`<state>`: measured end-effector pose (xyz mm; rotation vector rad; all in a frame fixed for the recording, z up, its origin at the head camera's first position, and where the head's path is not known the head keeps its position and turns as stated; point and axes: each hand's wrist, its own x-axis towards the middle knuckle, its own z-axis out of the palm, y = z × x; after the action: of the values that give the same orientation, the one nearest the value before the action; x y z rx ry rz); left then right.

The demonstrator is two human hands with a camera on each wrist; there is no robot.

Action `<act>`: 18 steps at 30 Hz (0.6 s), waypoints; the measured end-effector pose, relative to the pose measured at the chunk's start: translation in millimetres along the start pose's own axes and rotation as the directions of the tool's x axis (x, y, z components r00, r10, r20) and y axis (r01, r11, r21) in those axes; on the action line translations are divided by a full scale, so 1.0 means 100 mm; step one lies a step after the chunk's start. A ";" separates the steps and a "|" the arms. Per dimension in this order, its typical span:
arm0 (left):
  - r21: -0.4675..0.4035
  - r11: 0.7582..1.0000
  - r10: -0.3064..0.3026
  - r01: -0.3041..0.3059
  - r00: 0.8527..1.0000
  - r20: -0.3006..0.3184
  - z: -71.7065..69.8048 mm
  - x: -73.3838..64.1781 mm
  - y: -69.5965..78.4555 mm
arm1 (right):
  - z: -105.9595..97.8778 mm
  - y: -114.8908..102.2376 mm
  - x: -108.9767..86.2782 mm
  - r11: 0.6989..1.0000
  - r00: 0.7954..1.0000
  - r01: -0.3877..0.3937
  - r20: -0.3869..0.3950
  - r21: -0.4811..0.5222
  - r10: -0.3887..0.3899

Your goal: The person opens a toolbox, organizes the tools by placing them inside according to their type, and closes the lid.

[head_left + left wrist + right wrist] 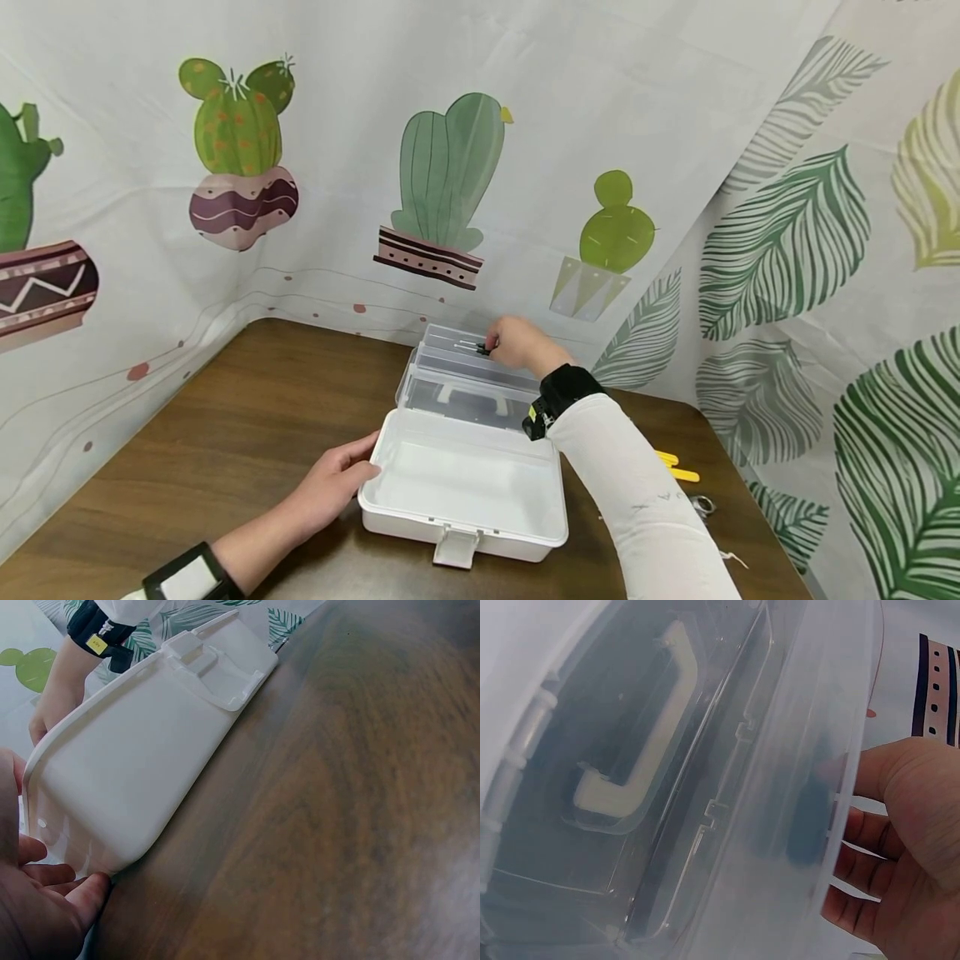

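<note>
Head view: left grip (330, 483) holds white box (397, 523); right grip (517, 342) at dark-handled tools (482, 349), over clear tray (446, 358) behind box; pinch or touch, we cannot tell. Pressing tray hard, we judge, could tip box.

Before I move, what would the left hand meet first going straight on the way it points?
The left hand would first meet the white box at its side wall; it already seems to touch there, though how firmly I can't tell.
</note>
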<state>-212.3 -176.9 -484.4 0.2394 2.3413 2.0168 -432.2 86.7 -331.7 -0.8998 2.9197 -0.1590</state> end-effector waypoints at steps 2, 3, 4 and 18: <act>0.010 1.000 0.005 -0.005 1.000 0.000 0.00 0.00 0.00 | -0.01 0.00 -0.02 1.000 1.000 0.003 0.005 0.006 -0.003; 0.016 1.000 0.009 -0.009 1.000 0.000 0.00 0.01 0.00 | -0.01 0.01 -0.02 1.000 1.000 0.004 0.008 0.008 -0.004; 0.020 1.000 0.011 -0.011 1.000 -0.003 0.00 0.00 0.00 | -0.02 0.01 -0.03 1.000 1.000 0.004 0.011 0.017 -0.004; 0.014 1.000 0.011 -0.011 1.000 -0.004 0.00 0.01 0.00 | -0.15 0.31 -0.37 0.995 0.995 0.062 -0.081 0.079 -0.055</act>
<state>-213.6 -177.2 -484.4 0.2490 2.3625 2.0085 -421.1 134.1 -319.1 -0.9884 2.9348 -0.3220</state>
